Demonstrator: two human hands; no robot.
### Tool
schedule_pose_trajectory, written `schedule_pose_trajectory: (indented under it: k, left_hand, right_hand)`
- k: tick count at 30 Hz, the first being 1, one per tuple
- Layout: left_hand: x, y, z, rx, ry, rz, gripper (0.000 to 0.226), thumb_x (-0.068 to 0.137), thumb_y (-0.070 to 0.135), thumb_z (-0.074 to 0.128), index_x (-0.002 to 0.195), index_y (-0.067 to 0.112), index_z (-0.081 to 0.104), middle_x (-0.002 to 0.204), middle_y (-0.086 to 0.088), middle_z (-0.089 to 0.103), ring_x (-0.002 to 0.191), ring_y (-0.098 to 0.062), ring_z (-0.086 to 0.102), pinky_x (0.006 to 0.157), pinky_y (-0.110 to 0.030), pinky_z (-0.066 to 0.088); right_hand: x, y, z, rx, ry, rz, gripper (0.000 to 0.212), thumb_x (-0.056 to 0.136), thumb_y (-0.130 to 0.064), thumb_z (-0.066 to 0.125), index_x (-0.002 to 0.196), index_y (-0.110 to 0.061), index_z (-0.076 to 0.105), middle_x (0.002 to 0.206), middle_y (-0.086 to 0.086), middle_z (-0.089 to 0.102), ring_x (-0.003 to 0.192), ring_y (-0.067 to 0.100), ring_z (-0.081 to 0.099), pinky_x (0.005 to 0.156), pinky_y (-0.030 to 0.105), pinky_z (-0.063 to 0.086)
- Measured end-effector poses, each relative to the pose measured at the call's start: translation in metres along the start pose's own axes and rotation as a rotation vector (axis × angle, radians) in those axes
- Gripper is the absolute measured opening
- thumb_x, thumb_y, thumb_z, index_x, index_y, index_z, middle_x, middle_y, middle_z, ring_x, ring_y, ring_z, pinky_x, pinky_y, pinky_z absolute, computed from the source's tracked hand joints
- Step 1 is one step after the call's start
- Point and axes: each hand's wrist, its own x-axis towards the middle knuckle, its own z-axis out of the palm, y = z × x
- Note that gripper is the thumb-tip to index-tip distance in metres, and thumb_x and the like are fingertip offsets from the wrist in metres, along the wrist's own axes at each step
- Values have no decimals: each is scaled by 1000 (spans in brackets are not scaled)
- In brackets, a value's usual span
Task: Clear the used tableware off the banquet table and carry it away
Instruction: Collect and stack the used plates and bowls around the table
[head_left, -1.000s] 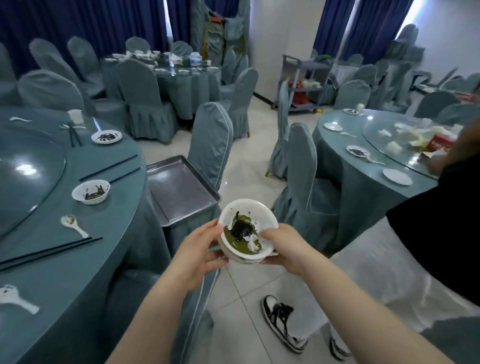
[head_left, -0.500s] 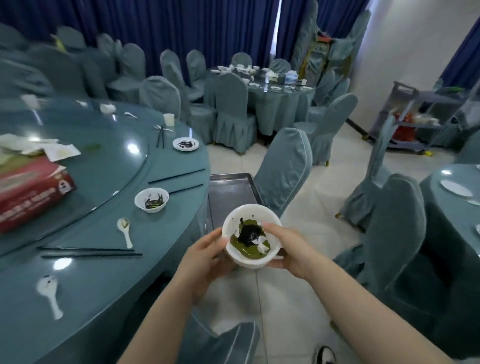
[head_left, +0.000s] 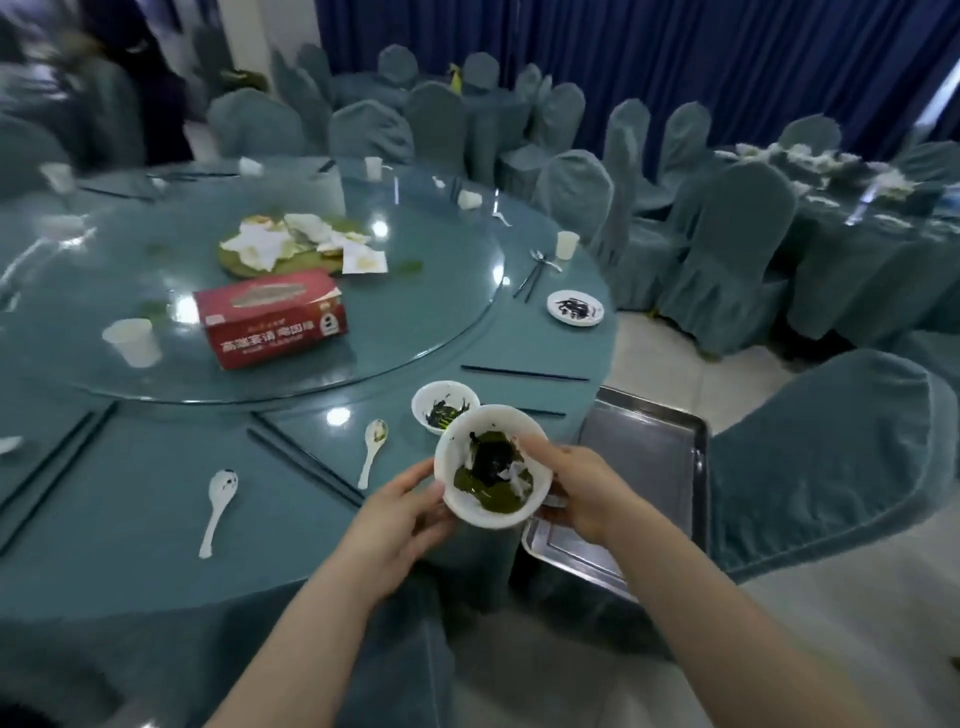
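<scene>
Both hands hold one white bowl (head_left: 493, 467) of green and black scraps above the table (head_left: 156, 519) edge: left hand (head_left: 395, 512) grips its near side, right hand (head_left: 582, 488) pinches its rim. Just beyond sit a smaller bowl (head_left: 445, 406), two spoons (head_left: 218, 499), chopsticks (head_left: 306, 467), then a metal tray (head_left: 649, 457) alongside.
</scene>
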Motion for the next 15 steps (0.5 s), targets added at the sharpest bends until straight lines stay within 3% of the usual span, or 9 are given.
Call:
schedule_pose_trajectory:
  k: [4,7,11,15]
  left_hand:
    - [32,-10,35,-77,142,10,35,94,7,56,127,18,57,110,-8,72,102,-23,68,78,-34,58]
    - [50,-15,52,-97,190,24,35,93,4,55,126,17,57,104,-9,73,92,-21,71,68,-30,58]
    - [73,-11,67,-141,297,60,31,92,2,56,118,19,58,96,-7,75,81,-17,73,61,-26,57]
    - [91,-5,64,-216,406,101,29,92,0,55,110,21,61,94,-8,75,83,-19,71,62,-27,56]
  right_hand:
    - [52,-16,-41,38,-147,55,40,78,-56,65,86,-17,73,81,2,75,70,16,71,58,28,54]
    - [81,-21,-63,82,-246,55,35,85,-51,61,76,-19,72,71,0,68,56,10,64,60,28,51]
    - [123,-33,-70,41,-304,66,37,85,-51,61,89,-16,74,85,4,71,90,24,65,81,41,56]
    - [154,-43,-54,-15,-381,73,46,74,-50,72,99,-11,69,90,4,74,87,20,68,71,32,55]
